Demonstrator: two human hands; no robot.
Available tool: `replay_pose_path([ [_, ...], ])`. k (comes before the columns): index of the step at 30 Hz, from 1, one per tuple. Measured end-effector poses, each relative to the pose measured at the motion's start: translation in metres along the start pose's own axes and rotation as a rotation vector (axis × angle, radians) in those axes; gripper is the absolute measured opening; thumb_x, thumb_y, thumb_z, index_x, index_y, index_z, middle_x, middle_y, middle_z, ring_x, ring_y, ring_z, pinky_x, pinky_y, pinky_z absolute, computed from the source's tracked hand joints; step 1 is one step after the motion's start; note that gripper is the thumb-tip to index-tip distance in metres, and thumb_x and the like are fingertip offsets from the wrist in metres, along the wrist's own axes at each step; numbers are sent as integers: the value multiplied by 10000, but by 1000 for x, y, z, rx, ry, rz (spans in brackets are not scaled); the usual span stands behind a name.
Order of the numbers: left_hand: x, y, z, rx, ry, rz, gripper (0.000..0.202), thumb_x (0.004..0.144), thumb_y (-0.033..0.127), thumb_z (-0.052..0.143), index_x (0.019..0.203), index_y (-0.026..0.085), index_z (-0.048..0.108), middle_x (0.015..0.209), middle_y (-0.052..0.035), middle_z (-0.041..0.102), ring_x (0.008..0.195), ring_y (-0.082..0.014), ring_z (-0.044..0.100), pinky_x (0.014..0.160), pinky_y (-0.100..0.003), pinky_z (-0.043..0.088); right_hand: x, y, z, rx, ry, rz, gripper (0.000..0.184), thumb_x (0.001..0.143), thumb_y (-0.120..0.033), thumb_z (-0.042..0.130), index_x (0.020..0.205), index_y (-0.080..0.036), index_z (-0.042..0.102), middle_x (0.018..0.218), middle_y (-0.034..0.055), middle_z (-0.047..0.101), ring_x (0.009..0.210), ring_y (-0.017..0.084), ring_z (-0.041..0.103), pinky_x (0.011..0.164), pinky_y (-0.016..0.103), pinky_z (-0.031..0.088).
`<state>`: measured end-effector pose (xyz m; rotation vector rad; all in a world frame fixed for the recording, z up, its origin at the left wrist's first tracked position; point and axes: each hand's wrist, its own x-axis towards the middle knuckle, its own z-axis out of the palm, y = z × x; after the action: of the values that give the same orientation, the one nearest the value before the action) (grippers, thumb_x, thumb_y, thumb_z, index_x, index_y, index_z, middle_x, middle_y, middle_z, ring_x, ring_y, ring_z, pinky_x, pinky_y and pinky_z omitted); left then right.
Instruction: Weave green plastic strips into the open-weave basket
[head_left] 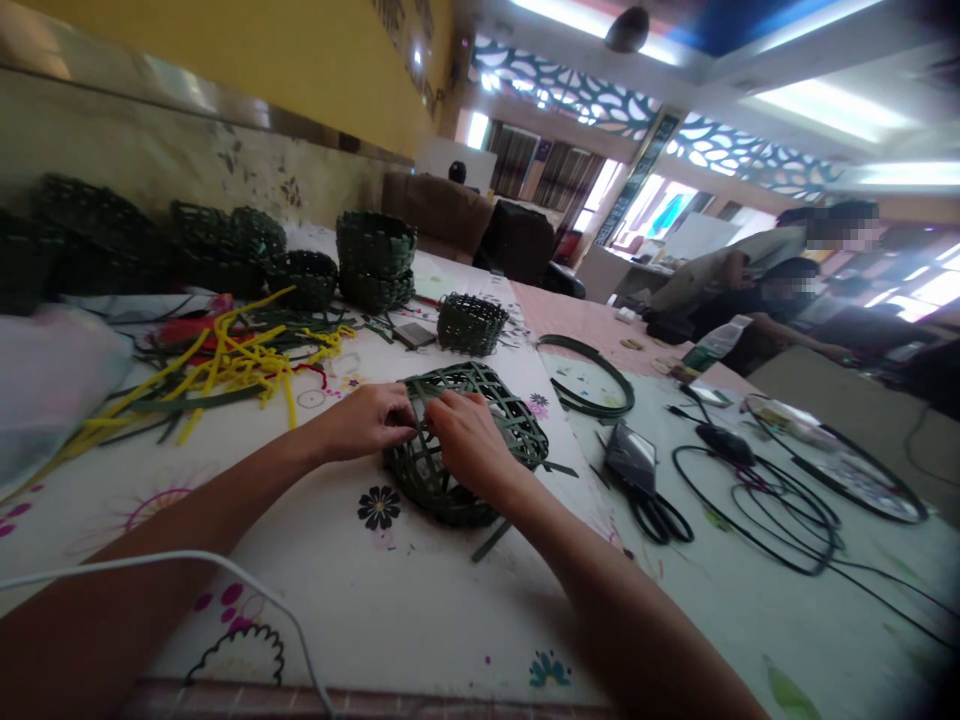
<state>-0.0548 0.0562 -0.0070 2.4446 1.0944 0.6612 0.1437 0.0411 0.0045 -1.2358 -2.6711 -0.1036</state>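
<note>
A dark green woven basket (510, 420) with an open lattice lies on the flowered tablecloth in front of me. My left hand (379, 420) pinches its left rim, fingers closed at the edge. My right hand (465, 435) reaches over the near side, its fingers closed on the strips close to my left fingertips. Which single strip each hand grips is hidden by the fingers. Loose strip ends (491, 541) stick out from the basket at the front and right.
Finished-looking baskets (375, 260) stand along the wall, with a small one (471, 322) behind my work. Yellow and green strips (240, 360) are heaped at left. Scissors (660, 515), a coiled strip (589, 375), a mouse (724, 443) and cables lie right. A white cord (225, 562) crosses my left forearm. Two people sit far right.
</note>
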Motion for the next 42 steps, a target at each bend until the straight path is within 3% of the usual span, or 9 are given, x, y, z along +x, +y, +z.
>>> replay_pose_path([
  [6, 2, 1, 3, -12, 11, -12, 106, 803, 195, 613, 771, 143, 699, 823, -43, 632, 786, -157, 604, 711, -251, 430, 6, -5, 0, -63, -43, -21, 244, 811, 27, 472, 929, -137, 610, 949, 96, 636, 869, 204, 547, 747, 326, 272],
  [10, 1, 4, 6, 16, 29, -25, 110, 804, 171, 594, 735, 139, 673, 799, -40, 622, 766, -154, 585, 709, -259, 417, 2, -3, -5, -47, -50, -33, 180, 889, -24, 483, 913, -143, 616, 938, 77, 632, 861, 190, 561, 773, 323, 299],
  [14, 1, 7, 7, 13, 58, -53, 111, 782, 138, 599, 676, 139, 633, 747, -19, 591, 707, -130, 553, 661, -241, 391, -13, 5, -23, -38, -24, 23, 100, 961, -203, 554, 920, -164, 637, 978, 69, 622, 881, 189, 573, 779, 316, 319],
  [17, 0, 8, 6, 6, 72, -60, 111, 776, 124, 604, 669, 138, 630, 734, -11, 580, 701, -122, 546, 661, -234, 389, -22, 14, -41, -76, -61, 82, 84, 940, -245, 615, 917, -175, 654, 1019, 71, 611, 871, 184, 577, 715, 302, 313],
  [22, -1, 9, 6, 4, 64, -91, 92, 779, 136, 608, 693, 137, 643, 741, -10, 581, 679, -115, 536, 643, -231, 384, -26, 22, -55, -49, -212, 102, 56, 930, -204, 627, 897, -161, 644, 984, 50, 626, 784, 134, 574, 650, 279, 304],
  [28, 0, 10, 4, 4, 53, -102, 96, 777, 161, 605, 695, 138, 650, 755, -20, 600, 679, -121, 550, 648, -237, 396, -28, 26, -53, -15, -221, 87, 133, 917, -77, 546, 901, -157, 650, 988, 54, 624, 756, 108, 566, 631, 260, 307],
  [33, 1, 8, 2, -14, 41, -123, 142, 792, 246, 602, 712, 145, 661, 750, -27, 619, 685, -137, 570, 654, -253, 402, -33, 30, -59, -88, -197, 119, 146, 914, -152, 602, 1057, -174, 620, 1048, 63, 629, 756, 127, 576, 603, 271, 287],
  [37, 1, 7, 2, -25, 34, -129, 183, 795, 298, 594, 714, 147, 660, 745, -34, 621, 680, -143, 567, 650, -260, 406, -35, 34, -63, -154, -277, 147, 58, 923, -181, 597, 961, -162, 637, 1019, 72, 662, 799, 150, 596, 602, 283, 277],
  [42, 0, 5, -1, -61, 3, -149, 189, 795, 316, 581, 743, 157, 669, 773, -35, 639, 697, -146, 588, 656, -261, 429, -37, 40, -67, -158, -313, 139, 136, 899, -85, 530, 926, -173, 629, 930, 57, 693, 786, 150, 597, 603, 279, 268],
])
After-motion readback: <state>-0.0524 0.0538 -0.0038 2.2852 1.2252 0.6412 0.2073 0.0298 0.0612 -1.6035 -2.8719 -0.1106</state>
